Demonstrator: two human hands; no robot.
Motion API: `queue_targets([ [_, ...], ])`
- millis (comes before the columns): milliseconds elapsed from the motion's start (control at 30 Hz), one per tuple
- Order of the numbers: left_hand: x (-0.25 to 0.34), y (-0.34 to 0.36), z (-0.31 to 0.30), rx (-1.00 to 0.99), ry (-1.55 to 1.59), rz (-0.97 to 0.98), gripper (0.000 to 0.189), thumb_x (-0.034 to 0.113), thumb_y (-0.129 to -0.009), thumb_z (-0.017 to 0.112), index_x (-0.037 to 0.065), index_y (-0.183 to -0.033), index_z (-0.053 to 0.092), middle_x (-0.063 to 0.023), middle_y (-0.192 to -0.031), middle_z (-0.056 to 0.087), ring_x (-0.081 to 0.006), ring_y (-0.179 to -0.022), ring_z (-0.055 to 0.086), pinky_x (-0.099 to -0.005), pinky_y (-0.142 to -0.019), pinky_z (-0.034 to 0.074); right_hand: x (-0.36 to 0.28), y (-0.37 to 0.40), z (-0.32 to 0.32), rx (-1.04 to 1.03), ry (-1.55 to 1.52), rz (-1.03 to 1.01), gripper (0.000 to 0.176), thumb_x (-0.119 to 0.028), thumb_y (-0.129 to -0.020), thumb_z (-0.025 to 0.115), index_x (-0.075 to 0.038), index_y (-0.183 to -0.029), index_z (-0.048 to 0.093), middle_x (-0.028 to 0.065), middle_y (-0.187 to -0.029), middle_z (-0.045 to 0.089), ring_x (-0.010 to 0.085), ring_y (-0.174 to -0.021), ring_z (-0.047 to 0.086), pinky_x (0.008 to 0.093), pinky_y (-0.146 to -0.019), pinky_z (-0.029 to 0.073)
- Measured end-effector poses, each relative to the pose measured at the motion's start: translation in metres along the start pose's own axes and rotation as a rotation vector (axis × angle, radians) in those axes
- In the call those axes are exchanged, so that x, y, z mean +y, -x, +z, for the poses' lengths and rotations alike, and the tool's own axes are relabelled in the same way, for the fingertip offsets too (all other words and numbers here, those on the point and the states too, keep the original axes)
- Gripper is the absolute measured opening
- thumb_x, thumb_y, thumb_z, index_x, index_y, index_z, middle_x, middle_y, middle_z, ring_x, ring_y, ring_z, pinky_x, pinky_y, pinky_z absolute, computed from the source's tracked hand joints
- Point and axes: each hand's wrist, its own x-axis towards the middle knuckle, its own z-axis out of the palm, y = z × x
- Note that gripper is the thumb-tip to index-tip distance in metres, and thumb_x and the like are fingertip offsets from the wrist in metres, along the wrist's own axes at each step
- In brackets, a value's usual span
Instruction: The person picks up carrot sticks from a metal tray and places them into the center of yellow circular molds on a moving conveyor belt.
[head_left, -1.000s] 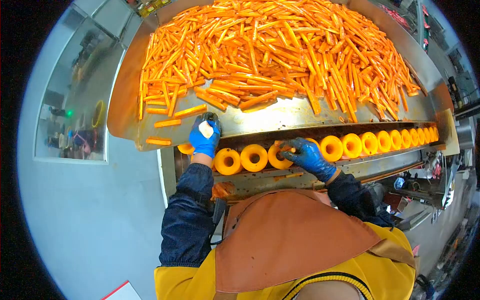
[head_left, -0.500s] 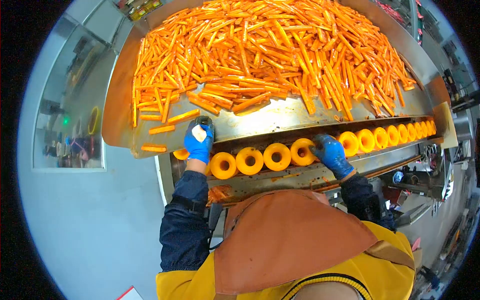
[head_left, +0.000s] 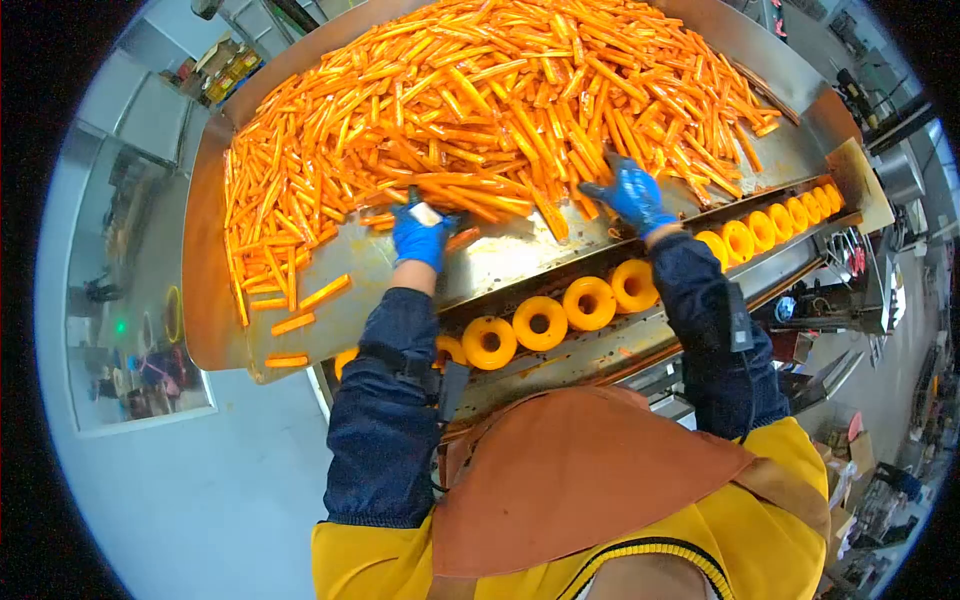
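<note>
A big heap of glossy orange sticks (head_left: 480,110) covers much of a metal tray (head_left: 345,255). At the near edge of the heap is my left hand (head_left: 420,237), in a blue glove with a white patch on its back. Its thumb and fingers are apart, with darkened tips against the sticks, and one short stick lies by the thumb. My right hand (head_left: 638,197), also blue-gloved, reaches over the tray's near side farther right. Thumb and forefinger spread beside the sticks there; I see nothing held in either hand.
A row of orange-yellow rings (head_left: 541,323) with dark centres runs along a channel in front of the tray. Raised metal walls (head_left: 205,230) bound the tray. A few loose sticks (head_left: 292,324) lie at its left corner. A window (head_left: 140,300) is at left.
Both hands have moved forward from the ring row to the heap's near edge. My right hand has left the ring it was at. The camera view has shifted.
</note>
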Motion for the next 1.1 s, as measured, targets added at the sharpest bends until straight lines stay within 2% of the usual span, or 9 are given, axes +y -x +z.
queue_targets([
  [167,0.087,0.030,0.015,-0.236,0.086,-0.008,0.097,0.044,-0.056,0.087,-0.006,-0.125,0.041,-0.0181,-0.105,0.064,-0.0322,-0.091,0.063,-0.0387,-0.082,0.052,-0.012,-0.001,-0.021,-0.178,-0.216,0.005,0.065,-0.046,-0.077,0.071,0.003,-0.119,0.057,0.0273,-0.110,0.063,0.0422,-0.103,0.060,0.0464,-0.090,0.047],
  [300,0.078,0.059,-0.003,-0.292,0.243,0.236,0.082,0.034,-0.070,0.081,0.011,-0.139,0.043,-0.0127,-0.099,0.065,-0.0299,-0.084,0.062,-0.0402,-0.075,0.051,0.065,-0.009,-0.002,-0.326,-0.742,0.293,0.038,-0.030,-0.077,0.070,-0.002,-0.103,0.067,0.0194,-0.094,0.068,0.0342,-0.080,0.065,0.0402,-0.074,0.052],
  [400,0.019,0.063,0.001,-0.003,0.188,0.257,0.049,0.019,-0.084,0.071,0.006,-0.129,0.057,-0.0096,-0.102,0.068,-0.0131,-0.082,0.059,-0.0298,-0.077,0.050,0.068,0.012,-0.028,-0.169,-1.071,0.403,0.034,-0.026,-0.080,0.069,-0.003,-0.105,0.067,0.0152,-0.087,0.068,0.0296,-0.072,0.063,0.0370,-0.069,0.051],
  [433,0.039,0.083,-0.026,0.003,0.257,0.115,0.043,0.019,-0.086,0.068,0.002,-0.125,0.058,-0.0100,-0.103,0.068,-0.0149,-0.086,0.062,-0.0307,-0.080,0.050,0.079,0.023,-0.030,-0.121,-0.965,0.225,0.035,-0.027,-0.080,0.069,-0.003,-0.106,0.067,0.0155,-0.087,0.068,0.0290,-0.073,0.063,0.0370,-0.069,0.051],
  [533,-0.013,0.089,-0.027,0.289,0.142,0.276,0.034,0.022,-0.086,0.064,0.010,-0.118,0.063,-0.0145,-0.105,0.067,-0.0301,-0.095,0.064,-0.0378,-0.084,0.051,0.113,0.058,-0.045,-0.017,-0.658,-0.065,0.036,-0.028,-0.079,0.071,-0.004,-0.106,0.067,0.0162,-0.086,0.068,0.0281,-0.075,0.066,0.0375,-0.069,0.052],
  [700,-0.046,0.097,-0.021,0.259,0.216,0.091,0.026,0.020,-0.086,0.062,0.008,-0.108,0.067,-0.0151,-0.101,0.067,-0.0320,-0.093,0.064,-0.0386,-0.084,0.050,0.113,0.130,-0.122,-0.102,0.009,-0.037,0.037,-0.024,-0.071,0.074,-0.007,-0.103,0.068,0.0180,-0.089,0.067,0.0325,-0.081,0.067,0.0417,-0.070,0.053],
  [900,-0.031,0.098,-0.024,0.312,-0.092,0.191,0.021,0.019,-0.087,0.061,0.006,-0.101,0.069,-0.0146,-0.097,0.068,-0.0318,-0.092,0.064,-0.0376,-0.084,0.050,0.119,0.151,-0.100,-0.138,0.017,-0.203,0.031,-0.020,-0.070,0.072,-0.008,-0.099,0.069,0.0191,-0.092,0.066,0.0372,-0.083,0.064,0.0436,-0.069,0.053],
  [1033,-0.033,0.102,-0.022,0.271,-0.070,0.097,0.021,0.018,-0.087,0.060,0.005,-0.100,0.069,-0.0141,-0.098,0.069,-0.0301,-0.091,0.064,-0.0367,-0.084,0.050,0.099,0.151,-0.033,-0.059,-0.903,0.097,0.029,-0.022,-0.083,0.073,-0.004,-0.105,0.067,0.0032,-0.085,0.068,0.0157,-0.073,0.063,0.0317,-0.067,0.051],
  [1100,-0.032,0.100,-0.021,0.283,-0.061,0.102,0.021,0.020,-0.087,0.059,0.005,-0.098,0.069,-0.0142,-0.096,0.069,-0.0302,-0.089,0.064,-0.0368,-0.082,0.050,0.062,0.157,-0.033,-0.303,-1.183,0.296,0.030,-0.026,-0.087,0.071,-0.004,-0.107,0.067,-0.0015,-0.085,0.064,0.0075,-0.075,0.055,0.0260,-0.067,0.048],
])
